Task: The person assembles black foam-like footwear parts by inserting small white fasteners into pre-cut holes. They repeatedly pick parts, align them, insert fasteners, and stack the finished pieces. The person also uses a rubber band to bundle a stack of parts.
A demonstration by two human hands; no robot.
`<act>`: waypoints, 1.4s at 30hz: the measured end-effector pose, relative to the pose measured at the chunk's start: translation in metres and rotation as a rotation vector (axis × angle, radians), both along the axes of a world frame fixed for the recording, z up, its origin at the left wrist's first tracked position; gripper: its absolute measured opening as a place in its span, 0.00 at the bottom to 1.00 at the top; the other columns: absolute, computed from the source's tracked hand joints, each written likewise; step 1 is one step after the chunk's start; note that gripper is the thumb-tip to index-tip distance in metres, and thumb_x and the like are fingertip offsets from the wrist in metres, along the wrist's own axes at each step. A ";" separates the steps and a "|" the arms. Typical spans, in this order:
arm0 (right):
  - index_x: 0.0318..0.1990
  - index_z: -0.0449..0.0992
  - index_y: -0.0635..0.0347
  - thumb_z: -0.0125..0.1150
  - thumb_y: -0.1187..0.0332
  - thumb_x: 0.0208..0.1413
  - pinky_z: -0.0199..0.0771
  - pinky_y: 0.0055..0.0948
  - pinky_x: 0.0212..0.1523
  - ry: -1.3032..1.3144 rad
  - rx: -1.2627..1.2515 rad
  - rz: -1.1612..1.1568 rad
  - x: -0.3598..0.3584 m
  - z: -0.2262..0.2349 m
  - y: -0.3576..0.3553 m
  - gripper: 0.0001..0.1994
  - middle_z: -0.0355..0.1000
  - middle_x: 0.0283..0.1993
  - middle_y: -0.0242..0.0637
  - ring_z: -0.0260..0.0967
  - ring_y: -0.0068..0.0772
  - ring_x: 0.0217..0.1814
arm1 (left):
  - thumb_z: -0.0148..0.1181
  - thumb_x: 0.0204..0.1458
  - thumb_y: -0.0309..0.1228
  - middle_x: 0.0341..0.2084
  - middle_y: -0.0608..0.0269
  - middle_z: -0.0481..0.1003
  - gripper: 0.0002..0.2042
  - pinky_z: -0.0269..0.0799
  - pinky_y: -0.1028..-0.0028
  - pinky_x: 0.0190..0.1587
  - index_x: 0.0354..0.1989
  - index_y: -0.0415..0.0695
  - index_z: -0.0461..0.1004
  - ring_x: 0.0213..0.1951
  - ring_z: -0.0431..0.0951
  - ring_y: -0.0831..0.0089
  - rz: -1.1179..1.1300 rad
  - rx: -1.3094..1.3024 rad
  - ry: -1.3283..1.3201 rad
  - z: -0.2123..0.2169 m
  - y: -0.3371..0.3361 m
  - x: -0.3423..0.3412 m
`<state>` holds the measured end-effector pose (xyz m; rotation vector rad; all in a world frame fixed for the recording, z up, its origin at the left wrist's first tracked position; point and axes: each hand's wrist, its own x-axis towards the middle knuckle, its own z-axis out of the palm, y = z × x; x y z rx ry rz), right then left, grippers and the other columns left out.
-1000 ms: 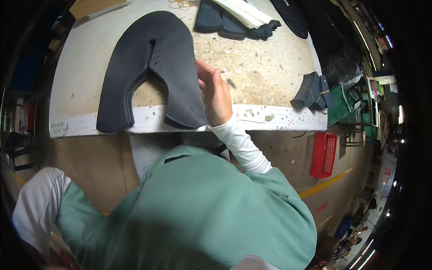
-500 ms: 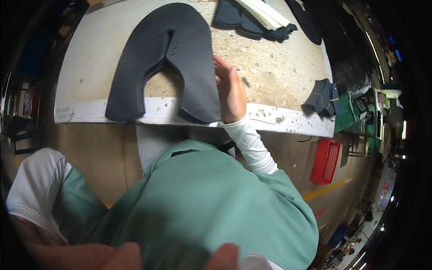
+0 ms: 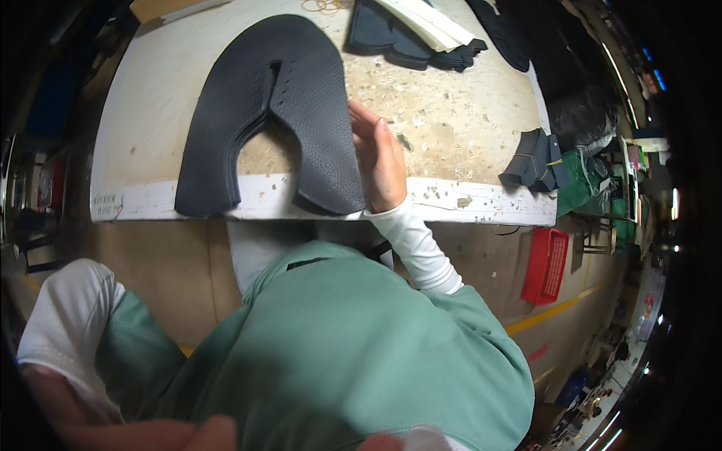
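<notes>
A stack of black leather pieces [image 3: 312, 101], horseshoe-shaped with a slit and small holes, lies on the worn white table [image 3: 150, 98] near its front edge. My right hand [image 3: 385, 165] rests along the stack's right side, thumb raised and fingers stretched; the stack's edge hides some fingertips. Very close to the camera at the bottom left, my left hand [image 3: 143, 436] is raised, large and blurred. Most of its fingers fall outside the picture, so what they hold cannot be made out.
More black cut pieces [image 3: 391, 37] with pale strips [image 3: 432, 22] lie at the back. Banded dark pieces [image 3: 535, 161] sit at the table's right edge. A cardboard box [image 3: 169, 7] stands far left. On the floor to the right is a red crate [image 3: 545, 267].
The view has shifted slightly, so the stack and table sit a little lower. My right hand stays against the stack. My left fingers show less at the bottom edge.
</notes>
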<state>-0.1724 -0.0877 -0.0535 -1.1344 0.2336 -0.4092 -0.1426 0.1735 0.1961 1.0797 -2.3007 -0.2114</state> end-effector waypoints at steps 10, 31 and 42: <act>0.61 0.65 0.67 0.32 0.55 0.70 0.60 0.29 0.62 -0.011 -0.037 -0.016 0.002 -0.001 -0.001 0.26 0.67 0.59 0.44 0.63 0.33 0.62 | 0.53 0.55 0.33 0.35 0.61 0.77 0.16 0.72 0.73 0.35 0.51 0.43 0.69 0.33 0.78 0.70 -0.028 0.018 -0.015 0.002 0.001 0.002; 0.61 0.66 0.65 0.33 0.56 0.70 0.60 0.29 0.62 -0.021 -0.013 -0.013 0.000 0.000 -0.002 0.25 0.67 0.59 0.44 0.63 0.32 0.62 | 0.52 0.56 0.31 0.37 0.59 0.79 0.19 0.74 0.74 0.34 0.56 0.41 0.66 0.32 0.79 0.68 0.040 0.027 0.007 0.001 0.006 0.006; 0.62 0.63 0.65 0.43 0.60 0.67 0.64 0.36 0.60 0.027 -0.109 -0.125 -0.001 0.029 -0.007 0.22 0.64 0.63 0.44 0.63 0.37 0.62 | 0.45 0.59 0.55 0.60 0.45 0.65 0.38 0.61 0.61 0.60 0.67 0.35 0.53 0.60 0.68 0.56 1.393 0.142 -0.001 -0.083 0.012 0.064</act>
